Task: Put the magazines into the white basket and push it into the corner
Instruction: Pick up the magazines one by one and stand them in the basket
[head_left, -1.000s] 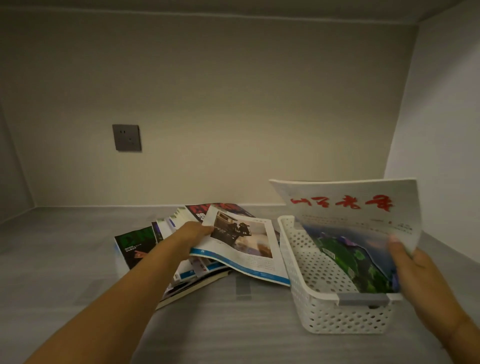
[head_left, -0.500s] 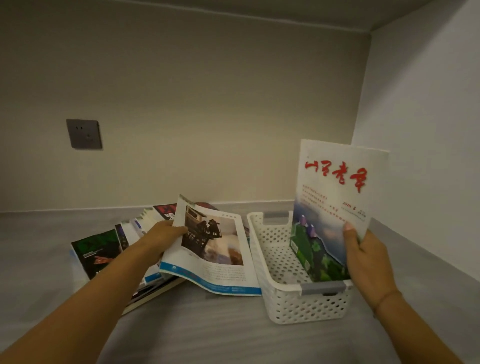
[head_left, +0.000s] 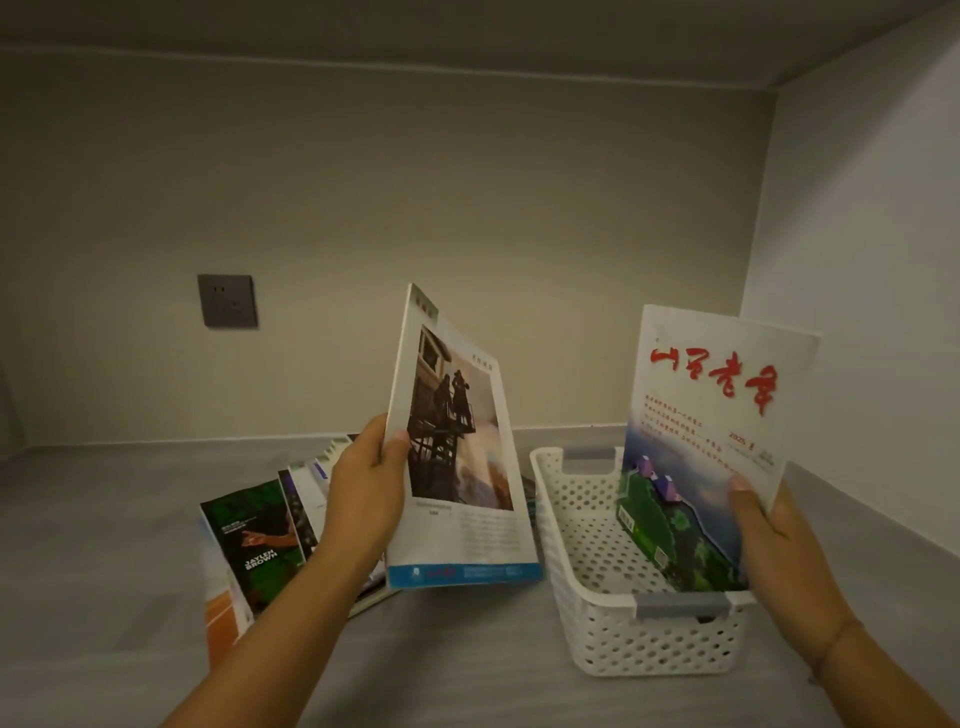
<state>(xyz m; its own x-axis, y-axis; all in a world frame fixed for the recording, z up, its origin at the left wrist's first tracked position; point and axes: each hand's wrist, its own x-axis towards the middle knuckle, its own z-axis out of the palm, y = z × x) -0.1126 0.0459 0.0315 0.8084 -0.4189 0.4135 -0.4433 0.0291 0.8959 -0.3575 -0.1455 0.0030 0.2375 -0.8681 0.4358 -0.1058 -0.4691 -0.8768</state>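
Off beyond the left hand a wall socket (head_left: 227, 301) sits on the back wall; below it, just behind and under that wrist, the loose pile of magazines (head_left: 254, 540) lies fanned on the grey shelf (head_left: 93, 519), dark green cover on top; the left hand (head_left: 363, 493) is closed on the spine edge of a photo-cover magazine (head_left: 457, 447), thumb on the front, fingers hidden behind, lifting it nearly upright with its bottom edge just clear of the pile; it looks thin and floppy, so a pinch at the spine, low down, should stop the pages fanning open; glossy covers may well slide on one another. To the right of that hand the white basket (head_left: 644, 644) stands open, perforated, apart from the right-hand wall; the right hand (head_left: 769, 535) grips the red-titled magazine (head_left: 711, 441) by its right edge, thumb across the cover, its lower corner already inside the basket, standing on end; light enough for one hand each, I judge; the basket is not yet in the corner.
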